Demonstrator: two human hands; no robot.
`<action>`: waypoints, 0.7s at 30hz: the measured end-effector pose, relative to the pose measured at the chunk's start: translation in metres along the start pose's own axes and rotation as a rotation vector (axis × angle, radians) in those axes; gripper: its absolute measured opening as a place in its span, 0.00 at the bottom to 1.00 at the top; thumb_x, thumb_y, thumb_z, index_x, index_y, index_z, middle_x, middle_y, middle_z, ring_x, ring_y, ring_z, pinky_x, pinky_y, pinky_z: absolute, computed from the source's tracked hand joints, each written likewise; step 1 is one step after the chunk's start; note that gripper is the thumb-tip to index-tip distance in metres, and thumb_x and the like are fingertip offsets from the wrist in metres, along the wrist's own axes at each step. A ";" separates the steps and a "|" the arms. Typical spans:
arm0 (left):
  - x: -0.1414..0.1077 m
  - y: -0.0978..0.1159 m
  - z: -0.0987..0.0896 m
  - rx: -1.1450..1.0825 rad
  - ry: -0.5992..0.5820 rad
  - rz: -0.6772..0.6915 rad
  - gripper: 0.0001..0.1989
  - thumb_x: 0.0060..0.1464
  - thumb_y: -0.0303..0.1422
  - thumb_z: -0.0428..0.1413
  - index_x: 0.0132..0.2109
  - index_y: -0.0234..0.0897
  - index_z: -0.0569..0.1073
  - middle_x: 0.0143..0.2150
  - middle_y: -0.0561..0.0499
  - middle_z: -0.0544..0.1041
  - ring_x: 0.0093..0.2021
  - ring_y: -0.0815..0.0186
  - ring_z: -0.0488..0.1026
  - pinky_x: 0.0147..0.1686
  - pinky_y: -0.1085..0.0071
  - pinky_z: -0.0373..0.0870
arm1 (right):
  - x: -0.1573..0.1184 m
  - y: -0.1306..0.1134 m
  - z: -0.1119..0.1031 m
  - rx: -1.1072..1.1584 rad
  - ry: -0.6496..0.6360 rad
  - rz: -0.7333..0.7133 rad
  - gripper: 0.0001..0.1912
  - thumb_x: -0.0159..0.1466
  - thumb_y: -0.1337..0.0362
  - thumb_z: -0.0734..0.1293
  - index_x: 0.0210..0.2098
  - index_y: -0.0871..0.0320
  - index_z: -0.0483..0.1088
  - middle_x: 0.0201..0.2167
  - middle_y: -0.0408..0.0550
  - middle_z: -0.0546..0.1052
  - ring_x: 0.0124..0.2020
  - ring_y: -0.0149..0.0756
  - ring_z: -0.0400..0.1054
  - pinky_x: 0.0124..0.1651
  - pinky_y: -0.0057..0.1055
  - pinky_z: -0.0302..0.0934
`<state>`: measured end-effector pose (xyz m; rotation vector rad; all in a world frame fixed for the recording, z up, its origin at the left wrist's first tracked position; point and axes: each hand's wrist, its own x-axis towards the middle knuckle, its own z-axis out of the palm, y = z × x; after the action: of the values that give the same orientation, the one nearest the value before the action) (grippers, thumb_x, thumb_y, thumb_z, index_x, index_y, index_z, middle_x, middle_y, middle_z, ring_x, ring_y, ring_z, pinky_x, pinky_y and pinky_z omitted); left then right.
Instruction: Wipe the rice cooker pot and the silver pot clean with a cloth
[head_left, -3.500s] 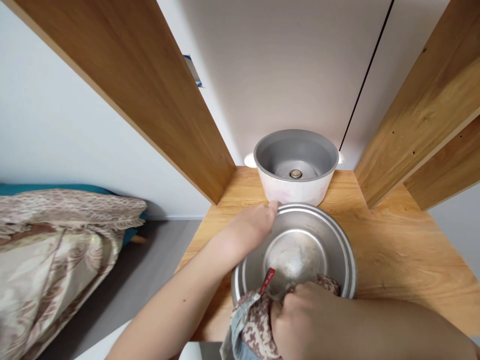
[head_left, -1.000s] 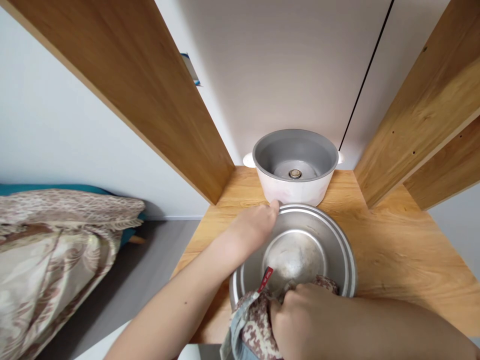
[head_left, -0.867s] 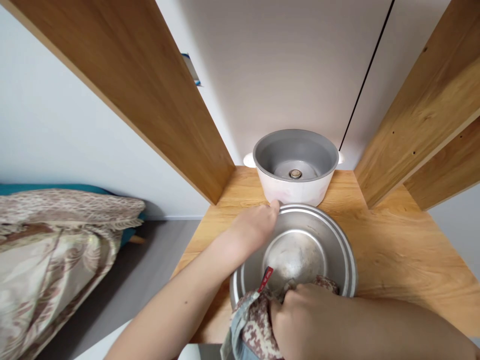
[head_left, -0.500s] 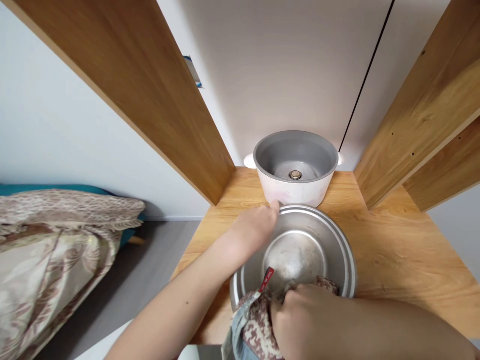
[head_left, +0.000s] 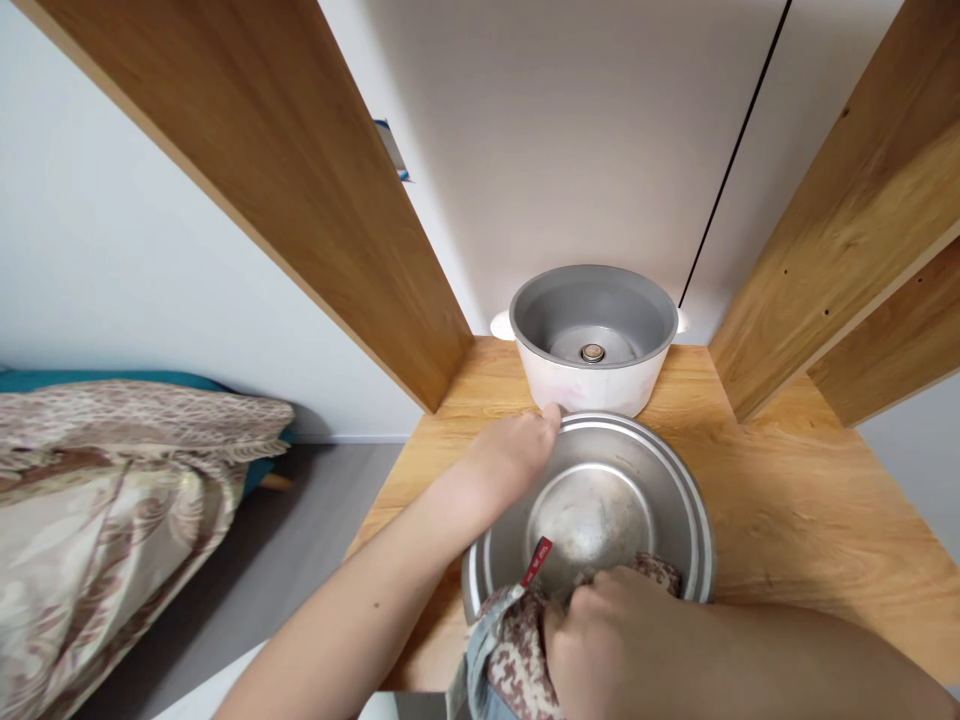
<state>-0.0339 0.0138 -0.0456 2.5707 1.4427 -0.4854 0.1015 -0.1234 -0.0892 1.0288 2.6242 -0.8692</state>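
Observation:
A round metal pot lid or shallow basin point(head_left: 592, 500) lies on the wooden tabletop; I cannot tell which of the two it is. My left hand point(head_left: 525, 445) grips its far-left rim with the fingers curled over the edge. Bunched in my right hand point(head_left: 607, 630) is a patterned brown and grey-blue cloth point(head_left: 517, 650) with a red tag point(head_left: 536, 562). The cloth presses against the near part of the metal surface, and its lower end hangs toward me. My right fingertips are hidden in its folds.
Just behind stands a white pot with a grey inside point(head_left: 592, 390), with small side handles. Wooden posts point(head_left: 300, 200) rise left and right of the wooden tabletop point(head_left: 810, 530). At the left, a bed or couch with a patterned cover point(head_left: 112, 530) stands on the grey floor.
Both hands stay nearly where they were, the left on the rim and the right on the cloth. The whole view shifts very slightly.

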 end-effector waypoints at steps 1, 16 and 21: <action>0.000 0.000 0.000 0.009 -0.006 0.001 0.21 0.75 0.16 0.44 0.64 0.28 0.76 0.53 0.30 0.90 0.54 0.48 0.91 0.50 0.60 0.81 | 0.000 -0.001 -0.001 -0.023 -0.006 -0.008 0.24 0.77 0.43 0.72 0.50 0.58 0.85 0.45 0.55 0.91 0.38 0.50 0.85 0.35 0.41 0.64; -0.001 0.003 -0.002 0.000 -0.018 0.004 0.20 0.74 0.14 0.48 0.63 0.28 0.76 0.51 0.31 0.90 0.55 0.47 0.91 0.52 0.59 0.83 | 0.003 -0.002 0.005 -0.079 0.025 0.023 0.25 0.79 0.42 0.72 0.44 0.59 0.86 0.39 0.55 0.90 0.34 0.50 0.84 0.32 0.42 0.60; -0.005 0.002 -0.008 0.001 -0.025 0.018 0.19 0.72 0.15 0.53 0.65 0.29 0.76 0.55 0.30 0.90 0.56 0.46 0.91 0.53 0.59 0.83 | -0.002 0.000 -0.003 -0.120 0.029 -0.085 0.18 0.80 0.48 0.72 0.47 0.56 0.86 0.42 0.52 0.90 0.33 0.47 0.82 0.30 0.42 0.59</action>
<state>-0.0330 0.0115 -0.0365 2.5671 1.4097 -0.5142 0.1031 -0.1230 -0.0860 0.9129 2.7242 -0.7082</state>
